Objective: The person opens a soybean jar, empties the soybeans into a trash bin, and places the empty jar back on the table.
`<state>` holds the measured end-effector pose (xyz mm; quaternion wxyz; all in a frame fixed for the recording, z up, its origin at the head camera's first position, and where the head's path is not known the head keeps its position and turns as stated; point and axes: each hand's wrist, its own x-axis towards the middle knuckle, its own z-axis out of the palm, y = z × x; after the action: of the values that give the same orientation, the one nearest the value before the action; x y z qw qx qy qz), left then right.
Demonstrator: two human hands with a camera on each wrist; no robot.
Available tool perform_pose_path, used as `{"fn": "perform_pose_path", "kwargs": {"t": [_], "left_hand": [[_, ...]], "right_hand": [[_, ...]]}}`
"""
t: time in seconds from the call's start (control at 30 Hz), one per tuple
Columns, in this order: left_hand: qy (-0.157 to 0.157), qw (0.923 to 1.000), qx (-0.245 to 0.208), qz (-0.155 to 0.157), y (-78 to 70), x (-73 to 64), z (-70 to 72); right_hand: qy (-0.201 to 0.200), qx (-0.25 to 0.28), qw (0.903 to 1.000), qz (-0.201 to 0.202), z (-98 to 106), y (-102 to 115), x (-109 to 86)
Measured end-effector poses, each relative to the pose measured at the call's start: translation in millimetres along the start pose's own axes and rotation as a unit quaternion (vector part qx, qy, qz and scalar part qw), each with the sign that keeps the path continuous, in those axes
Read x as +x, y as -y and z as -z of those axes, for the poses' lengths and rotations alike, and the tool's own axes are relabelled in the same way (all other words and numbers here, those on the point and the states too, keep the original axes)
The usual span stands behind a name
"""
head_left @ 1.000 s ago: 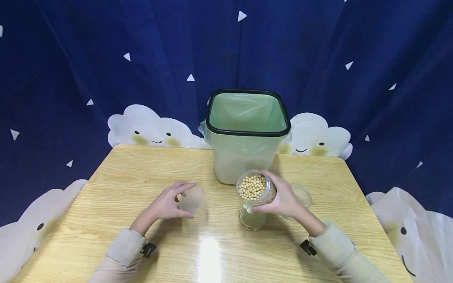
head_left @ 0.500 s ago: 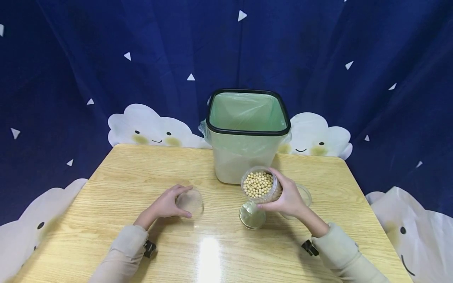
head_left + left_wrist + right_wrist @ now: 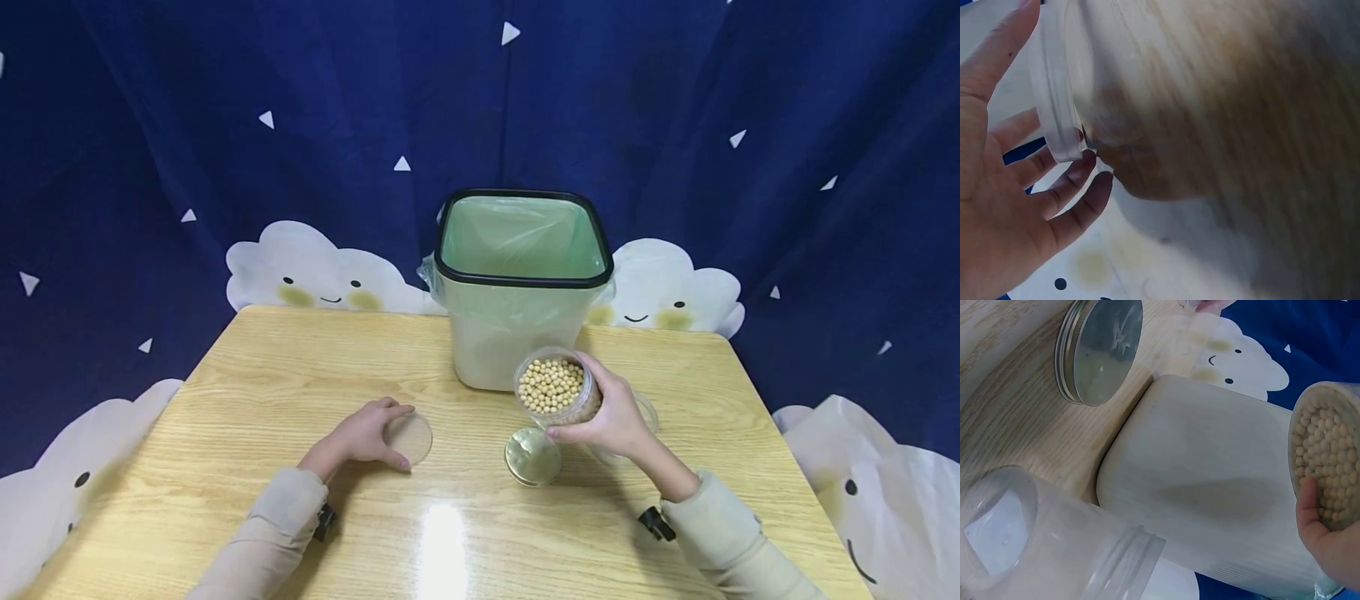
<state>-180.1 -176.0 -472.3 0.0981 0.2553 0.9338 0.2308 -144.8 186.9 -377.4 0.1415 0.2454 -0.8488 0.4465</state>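
Observation:
In the head view, my right hand (image 3: pixel 611 412) grips a clear jar of yellow soybeans (image 3: pixel 551 386) by its side. The jar has no lid on and tilts with its mouth toward the head camera, in front of the bin. To the left, my left hand (image 3: pixel 369 433) holds a translucent round lid (image 3: pixel 412 440) across its rim between thumb and fingers, close over the tabletop. The left wrist view shows this lid (image 3: pixel 1057 94) edge-on, parallel to the wood. Between the hands lies a silver metal screw lid (image 3: pixel 532 457), ridged along its side in the right wrist view.
A white bin (image 3: pixel 517 333) with a black rim and a green liner stands at the table's back. Partly behind my right hand stands a second clear jar (image 3: pixel 1104 540), uncapped, mouth up. A dark blue curtain (image 3: pixel 337 100) with clouds hangs behind the wooden table (image 3: pixel 315 367).
My left hand has lowered the translucent lid toward the tabletop. My right hand has shifted the soybean jar slightly right and back, so more of the metal lid shows.

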Motion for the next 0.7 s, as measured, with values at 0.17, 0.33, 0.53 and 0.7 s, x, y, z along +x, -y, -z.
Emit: {"fn": "perform_pose_path", "kwargs": {"t": [0.17, 0.33, 0.53, 0.7], "left_hand": [[0.001, 1.0, -0.001, 0.002, -3.8, -1.9, 3.9], [-0.013, 0.9984, -0.055, -0.004, -3.9, -5.2, 13.2], [-0.05, 0.993, -0.105, -0.02, -7.7, -6.2, 27.7], [-0.09, 0.9849, -0.142, -0.042, -14.7, -5.5, 37.3]], "right_hand": [[-0.003, -0.002, 1.0, 0.003, 2, 0, 0.0], [-0.003, 0.001, 1.0, 0.007, 3, -1, -0.1], [-0.001, -0.002, 0.9999, 0.013, 5, 10, 1.0], [0.0, 0.001, 1.0, 0.006, 5, 12, 0.4]]}}
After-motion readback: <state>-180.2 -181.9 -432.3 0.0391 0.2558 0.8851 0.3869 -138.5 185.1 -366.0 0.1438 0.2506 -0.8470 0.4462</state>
